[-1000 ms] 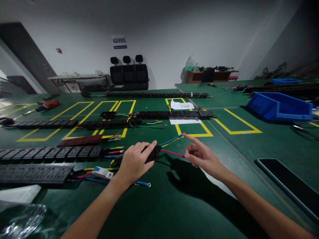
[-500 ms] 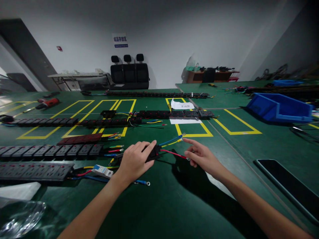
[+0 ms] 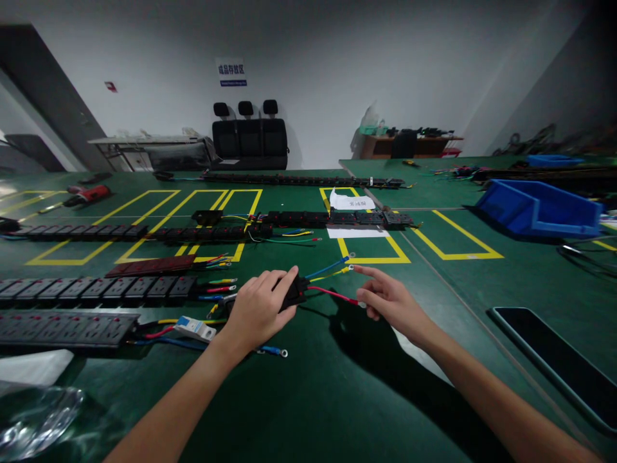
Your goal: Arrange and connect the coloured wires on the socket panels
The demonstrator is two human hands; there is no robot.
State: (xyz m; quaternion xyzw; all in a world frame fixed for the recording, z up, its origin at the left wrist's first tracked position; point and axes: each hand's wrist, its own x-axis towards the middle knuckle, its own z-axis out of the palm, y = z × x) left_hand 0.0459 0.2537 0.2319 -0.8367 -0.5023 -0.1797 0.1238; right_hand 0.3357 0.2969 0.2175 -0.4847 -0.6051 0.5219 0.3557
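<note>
My left hand is closed over a black socket block, gripping it just above the green table; the palm hides much of the block. From its right end come a blue wire, a yellow wire and a red wire, each tipped with a ring terminal. My right hand points its index finger at the yellow wire's terminal, at or almost touching it. The thumb is apart from that finger, close beside the red wire's end, and the other fingers curl under. No firm grip shows in it.
Black socket strips with loose wires lie at left, one beside a white circuit breaker. A phone lies at right, with a blue bin behind it. Clear plastic sits front left. Farther back is a red power drill.
Both hands stay almost in the same place, with the left still on the socket block. The view has shifted slightly, so everything sits a little farther left and higher.
</note>
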